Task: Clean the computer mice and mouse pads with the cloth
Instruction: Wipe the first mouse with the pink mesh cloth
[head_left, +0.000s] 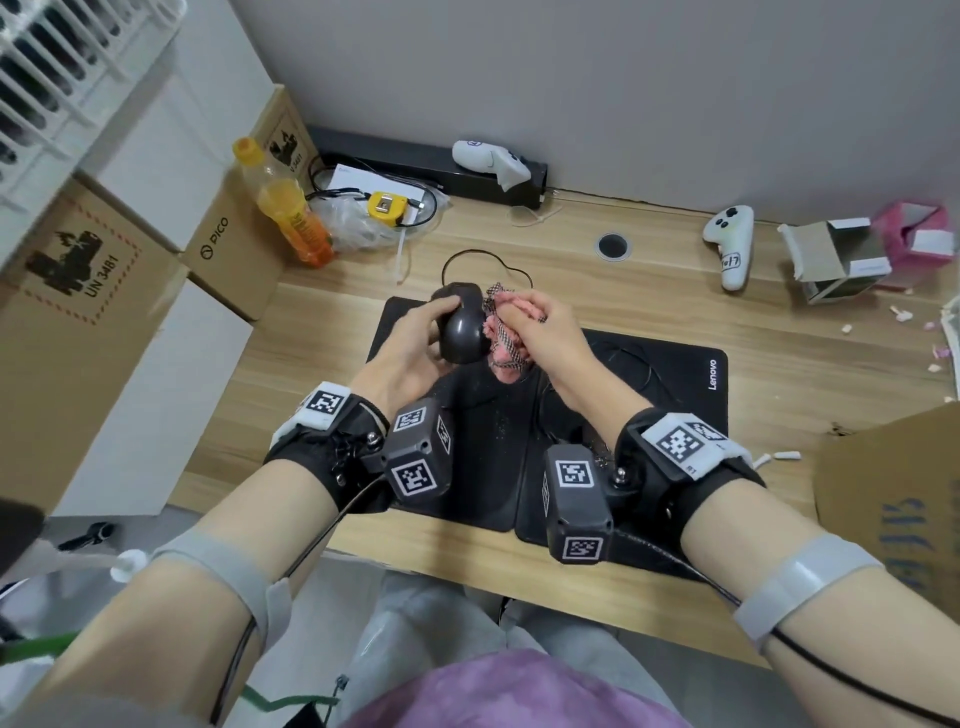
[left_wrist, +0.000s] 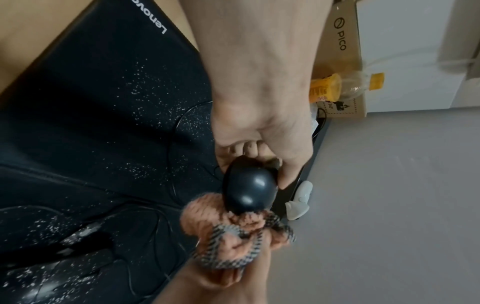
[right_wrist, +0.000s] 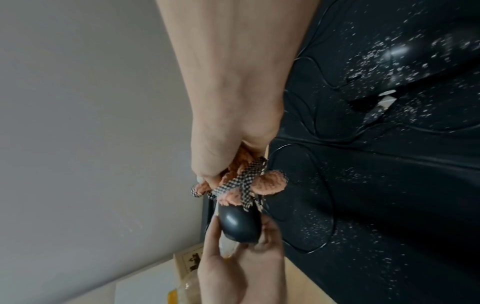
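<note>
My left hand grips a black wired mouse and holds it lifted above the far edge of the left black mouse pad. My right hand clutches a bunched pink cloth with checked trim. The cloth is pressed against the mouse's right side, as the left wrist view shows with the cloth against the mouse. A Lenovo mouse pad lies to the right. Both pads carry white specks. A second black mouse, also speckled, lies on a pad; the head view hides it.
On the wooden desk stand an orange drink bottle and cardboard boxes at the left. A yellow tape measure and two white controllers lie at the back. An open small box sits far right, cardboard near right.
</note>
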